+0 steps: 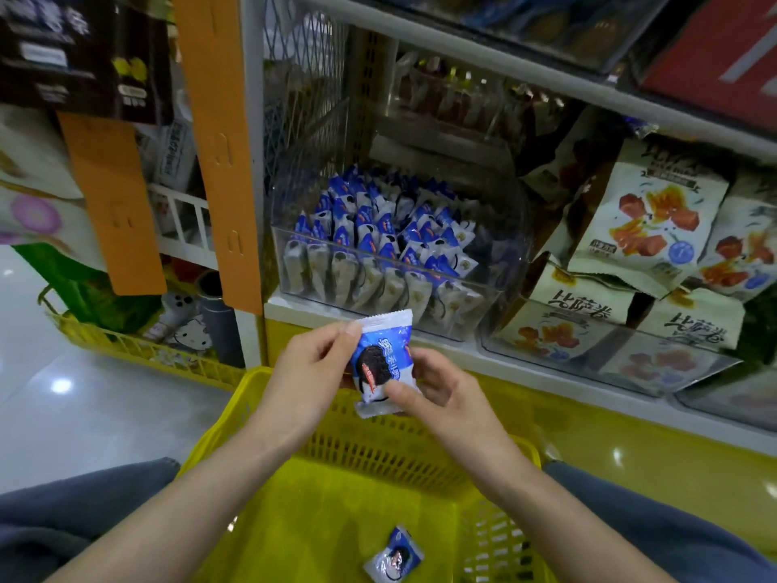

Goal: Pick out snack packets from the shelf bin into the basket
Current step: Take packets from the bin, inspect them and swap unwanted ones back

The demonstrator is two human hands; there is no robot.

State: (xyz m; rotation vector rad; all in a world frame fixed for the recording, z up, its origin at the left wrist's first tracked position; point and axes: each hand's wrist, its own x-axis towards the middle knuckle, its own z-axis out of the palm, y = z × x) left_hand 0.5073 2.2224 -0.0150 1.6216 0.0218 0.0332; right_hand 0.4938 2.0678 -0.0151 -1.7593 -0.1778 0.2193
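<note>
A blue and white snack packet (381,359) with a dark cookie picture is held upright between both hands above the basket's far rim. My left hand (313,368) pinches its upper left edge. My right hand (433,395) grips its lower right side. Below them stands the yellow plastic basket (336,494), with one matching packet (394,557) lying on its floor. On the shelf straight ahead, a clear plastic bin (492,305) holds several of the same blue packets (378,233), standing in rows.
A second clear bin (609,359) to the right holds larger cream snack bags (647,220). Orange cardboard strips (223,140) hang on the shelf post at left. Another yellow basket (138,351) with goods sits on the shiny floor at left. My knees flank the basket.
</note>
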